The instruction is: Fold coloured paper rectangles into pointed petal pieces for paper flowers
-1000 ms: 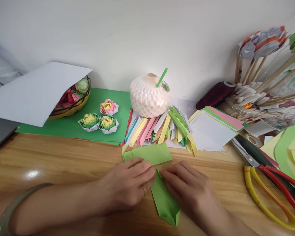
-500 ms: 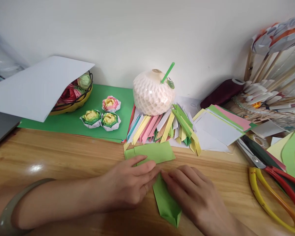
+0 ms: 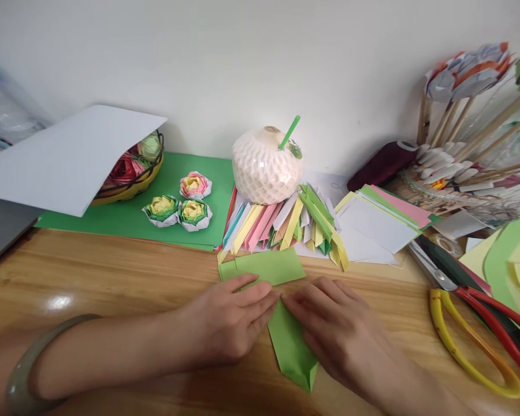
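A green paper strip point(image 3: 288, 338) lies on the table, with folded corners forming a point at its near end. At its far end, my left hand point(image 3: 236, 318) holds the left side between bent fingers. My right hand point(image 3: 344, 329) is closed on the far right corner, fingertips almost meeting those of the left. The fingers cover that far end, so its fold is hidden. Just beyond my hands lie more green paper strips point(image 3: 271, 266), overlapping one another. Behind them is a pile of folded paper pieces point(image 3: 281, 225) in several colours.
A net-wrapped coconut point(image 3: 266, 167) with a green straw stands behind the pile. Three paper flowers point(image 3: 195, 214) sit on green sheets point(image 3: 112, 228) at left, near a basket point(image 3: 149, 176) under white paper point(image 3: 73, 156). Scissors point(image 3: 453, 283) and a thread spool point(image 3: 383, 164) are at right.
My right hand has shifted slightly up and left along the strip's far end. My left hand keeps nearly the same hold. The view has turned slightly to the right.
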Motion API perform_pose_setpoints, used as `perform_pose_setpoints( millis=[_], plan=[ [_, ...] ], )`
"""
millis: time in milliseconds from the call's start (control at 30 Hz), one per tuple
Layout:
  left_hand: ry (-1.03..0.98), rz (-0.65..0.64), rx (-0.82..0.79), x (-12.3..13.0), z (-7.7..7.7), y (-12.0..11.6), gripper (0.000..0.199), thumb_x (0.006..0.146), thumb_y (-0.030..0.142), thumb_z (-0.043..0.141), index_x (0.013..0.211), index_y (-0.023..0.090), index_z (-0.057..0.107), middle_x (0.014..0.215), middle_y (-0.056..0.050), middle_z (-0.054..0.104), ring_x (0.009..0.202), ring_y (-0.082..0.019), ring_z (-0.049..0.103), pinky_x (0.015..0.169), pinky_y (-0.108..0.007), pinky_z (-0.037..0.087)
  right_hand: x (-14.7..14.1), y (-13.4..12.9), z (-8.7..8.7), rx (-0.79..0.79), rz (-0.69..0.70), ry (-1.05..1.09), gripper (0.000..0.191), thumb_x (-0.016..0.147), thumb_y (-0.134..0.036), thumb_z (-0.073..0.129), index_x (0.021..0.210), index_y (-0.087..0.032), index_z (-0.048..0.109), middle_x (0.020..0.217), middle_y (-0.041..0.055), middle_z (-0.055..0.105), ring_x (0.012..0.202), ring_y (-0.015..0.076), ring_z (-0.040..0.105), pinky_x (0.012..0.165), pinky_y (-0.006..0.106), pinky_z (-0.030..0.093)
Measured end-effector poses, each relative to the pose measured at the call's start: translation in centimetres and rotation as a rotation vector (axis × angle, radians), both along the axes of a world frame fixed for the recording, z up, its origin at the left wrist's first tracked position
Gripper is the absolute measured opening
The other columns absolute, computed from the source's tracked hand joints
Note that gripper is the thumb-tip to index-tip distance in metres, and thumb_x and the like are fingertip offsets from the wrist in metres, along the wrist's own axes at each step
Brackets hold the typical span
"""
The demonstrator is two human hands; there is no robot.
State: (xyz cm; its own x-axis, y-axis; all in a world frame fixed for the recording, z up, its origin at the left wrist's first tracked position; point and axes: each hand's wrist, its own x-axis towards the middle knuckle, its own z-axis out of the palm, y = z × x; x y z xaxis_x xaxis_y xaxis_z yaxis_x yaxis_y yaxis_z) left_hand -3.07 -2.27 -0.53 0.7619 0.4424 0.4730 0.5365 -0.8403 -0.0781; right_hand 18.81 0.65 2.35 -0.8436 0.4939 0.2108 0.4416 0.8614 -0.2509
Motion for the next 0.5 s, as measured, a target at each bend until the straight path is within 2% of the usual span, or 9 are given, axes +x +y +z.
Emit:
perform_pose_setpoints(
  millis=[133, 267, 367, 433, 500],
  plan=[
    [-0.031, -0.006, -0.016, 0.1, 0.1, 0.1, 0.025, 0.092, 0.008, 0.042, 0.100, 0.006, 0.066, 0.109, -0.010, 0.068, 0.097, -0.021, 0.059, 0.086, -0.036, 0.049, 0.8, 0.4, 1.2, -0.071, 0.057, -0.098, 0.026, 0.089, -0.010, 0.038, 0.096, -0.015, 0.062, 0.082, 0.0064, 0.061, 0.075, 0.0210, 0.052, 0.066, 0.037, 0.043],
    [-0.042, -0.015, -0.020, 0.0, 0.1, 0.2, 0.026, 0.093, 0.008, 0.041, 0.096, 0.007, 0.067, 0.108, -0.009, 0.068, 0.097, -0.021, 0.059, 0.086, -0.036, 0.050, 1.9, -0.4, 2.5, -0.174, -0.026, -0.075, 0.023, 0.089, -0.013, 0.040, 0.084, -0.020, 0.061, 0.076, 0.0034, 0.058, 0.068, 0.0178, 0.053, 0.061, 0.032, 0.043],
    [-0.042, -0.008, 0.022, 0.1, -0.2, 0.2, 0.018, 0.091, 0.010, 0.049, 0.097, 0.008, 0.066, 0.107, -0.009, 0.068, 0.098, -0.020, 0.059, 0.090, -0.038, 0.048, 2.3, -2.1, 2.2, -0.171, -0.119, 0.021, 0.012, 0.086, -0.021, 0.051, 0.094, -0.019, 0.059, 0.085, 0.0053, 0.060, 0.072, 0.0177, 0.056, 0.059, 0.029, 0.046],
    [-0.068, -0.003, 0.072, 0.1, -0.3, 0.2, 0.013, 0.089, 0.011, 0.055, 0.095, 0.009, 0.066, 0.100, -0.008, 0.070, 0.097, -0.019, 0.059, 0.094, -0.040, 0.046, 2.3, -3.2, 1.5, -0.139, -0.156, 0.035, 0.022, 0.085, -0.032, 0.057, 0.101, -0.018, 0.055, 0.090, 0.0076, 0.062, 0.077, 0.0206, 0.059, 0.062, 0.031, 0.049],
    [-0.104, -0.010, 0.107, 0.1, -0.4, 0.2, 0.010, 0.087, 0.012, 0.058, 0.092, 0.010, 0.066, 0.091, -0.006, 0.071, 0.096, -0.017, 0.060, 0.096, -0.039, 0.045, 2.2, -3.9, 0.8, -0.149, -0.189, 0.005, 0.017, 0.087, -0.029, 0.055, 0.100, -0.018, 0.054, 0.086, 0.0064, 0.062, 0.074, 0.0200, 0.059, 0.059, 0.030, 0.050]
  ],
)
